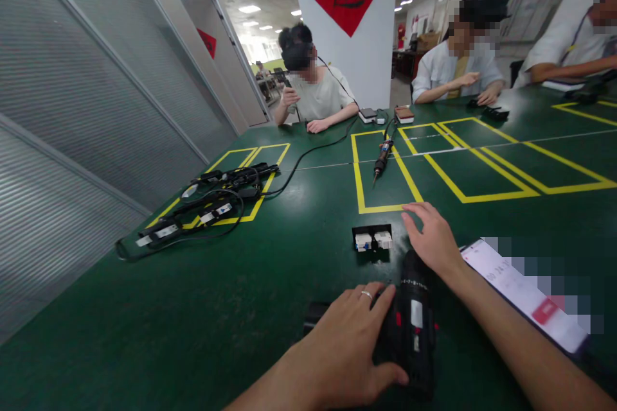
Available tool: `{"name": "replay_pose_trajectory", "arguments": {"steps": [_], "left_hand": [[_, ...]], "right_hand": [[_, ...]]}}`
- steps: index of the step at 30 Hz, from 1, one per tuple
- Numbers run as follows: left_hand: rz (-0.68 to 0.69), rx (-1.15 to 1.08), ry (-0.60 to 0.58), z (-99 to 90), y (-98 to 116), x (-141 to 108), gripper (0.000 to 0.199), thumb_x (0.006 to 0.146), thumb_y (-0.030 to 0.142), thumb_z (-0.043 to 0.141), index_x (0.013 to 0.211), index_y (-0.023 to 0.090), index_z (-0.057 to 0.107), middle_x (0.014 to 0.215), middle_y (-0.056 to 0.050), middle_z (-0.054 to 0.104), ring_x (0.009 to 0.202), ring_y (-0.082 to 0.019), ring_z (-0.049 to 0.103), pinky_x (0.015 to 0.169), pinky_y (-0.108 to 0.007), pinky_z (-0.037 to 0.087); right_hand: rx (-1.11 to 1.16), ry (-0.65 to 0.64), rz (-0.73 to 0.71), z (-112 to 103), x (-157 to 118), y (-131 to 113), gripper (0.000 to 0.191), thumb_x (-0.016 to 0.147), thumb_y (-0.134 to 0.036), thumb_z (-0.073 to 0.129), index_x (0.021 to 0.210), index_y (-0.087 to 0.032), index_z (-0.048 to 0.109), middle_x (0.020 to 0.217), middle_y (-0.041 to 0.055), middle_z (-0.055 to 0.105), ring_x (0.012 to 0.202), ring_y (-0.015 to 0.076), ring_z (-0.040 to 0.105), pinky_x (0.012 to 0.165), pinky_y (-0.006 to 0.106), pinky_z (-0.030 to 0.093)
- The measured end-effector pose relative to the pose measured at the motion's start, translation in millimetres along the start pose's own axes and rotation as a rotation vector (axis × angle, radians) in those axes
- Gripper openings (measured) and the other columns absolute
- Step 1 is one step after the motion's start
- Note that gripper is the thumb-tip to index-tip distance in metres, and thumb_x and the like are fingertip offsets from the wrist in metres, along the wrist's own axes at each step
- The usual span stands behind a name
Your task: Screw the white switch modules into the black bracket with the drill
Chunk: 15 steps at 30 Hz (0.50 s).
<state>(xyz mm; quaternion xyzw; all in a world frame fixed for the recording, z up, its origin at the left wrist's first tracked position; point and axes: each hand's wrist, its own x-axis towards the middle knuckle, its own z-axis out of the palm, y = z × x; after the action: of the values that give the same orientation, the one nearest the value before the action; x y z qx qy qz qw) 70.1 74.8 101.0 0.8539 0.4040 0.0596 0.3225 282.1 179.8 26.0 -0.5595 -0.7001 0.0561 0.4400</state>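
Note:
A black cordless drill (417, 327) lies on its side on the green table, its chuck end pointing away from me. My left hand (344, 340) rests across the drill's handle, thumb and fingers around it. Part of the handle and the battery end is hidden under this hand. Just beyond the chuck, my right hand (430, 237) hovers with loosely stretched fingers and nothing visible in it. Left of those fingers is a black recessed table socket (373, 241) with white plugs in it.
A lit phone (525, 295) lies right of my right forearm. Further off, a corded electric screwdriver (383, 157) lies inside a yellow-taped rectangle (385, 210). Black power strips and cables (216, 196) are heaped at left. Several people sit along the far side.

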Motion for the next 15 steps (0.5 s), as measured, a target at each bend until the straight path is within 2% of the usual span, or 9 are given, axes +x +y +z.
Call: {"name": "replay_pose_trajectory", "arguments": {"steps": [2,5,8,11,15], "left_hand": [[-0.042,0.007,-0.03,12.2,-9.3,-4.4,0.092,0.065,0.055,0.065,0.141,0.021,0.026,0.142,-0.017,0.036,0.122,-0.039,0.041,0.098,-0.055,0.034],[-0.067,0.057,-0.022,24.3,-19.1,-9.7,0.096,0.061,0.06,0.066,0.14,0.02,0.027,0.142,-0.017,0.036,0.121,-0.038,0.042,0.098,-0.053,0.036],[-0.044,0.17,-0.025,28.4,-22.6,-7.1,0.101,0.059,0.047,0.073,0.141,0.015,0.025,0.135,-0.02,0.044,0.118,-0.037,0.045,0.099,-0.052,0.036],[-0.036,0.264,-0.031,30.7,-22.2,-2.2,0.093,0.064,0.033,0.07,0.141,0.013,0.023,0.123,-0.019,0.055,0.107,-0.034,0.054,0.093,-0.049,0.042],[-0.04,0.312,-0.062,35.9,-22.3,-4.1,0.088,0.063,0.032,0.065,0.139,0.011,0.026,0.116,-0.018,0.06,0.097,-0.032,0.06,0.085,-0.046,0.048]], "right_hand": [[0.028,-0.011,0.01,3.6,-0.1,3.8,0.023,0.088,-0.029,0.044,0.102,-0.018,0.06,0.104,0.0092,0.061,0.1,0.0225,0.055,0.092,0.037,0.041],[0.064,-0.057,0.011,6.8,0.1,6.7,0.024,0.088,-0.029,0.044,0.102,-0.018,0.061,0.104,0.0085,0.062,0.1,0.0216,0.056,0.091,0.036,0.042],[0.096,-0.149,-0.014,8.2,0.1,4.7,0.027,0.088,-0.031,0.044,0.104,-0.019,0.063,0.106,0.008,0.064,0.102,0.0212,0.057,0.093,0.037,0.042],[0.098,-0.266,-0.042,10.9,-1.1,-0.9,0.031,0.088,-0.032,0.044,0.108,-0.019,0.064,0.109,0.0076,0.065,0.104,0.0212,0.056,0.095,0.037,0.041],[0.064,-0.358,-0.04,17.5,-3.5,-4.6,0.032,0.086,-0.031,0.047,0.109,-0.018,0.065,0.108,0.0081,0.065,0.102,0.0221,0.057,0.093,0.038,0.042]]}}
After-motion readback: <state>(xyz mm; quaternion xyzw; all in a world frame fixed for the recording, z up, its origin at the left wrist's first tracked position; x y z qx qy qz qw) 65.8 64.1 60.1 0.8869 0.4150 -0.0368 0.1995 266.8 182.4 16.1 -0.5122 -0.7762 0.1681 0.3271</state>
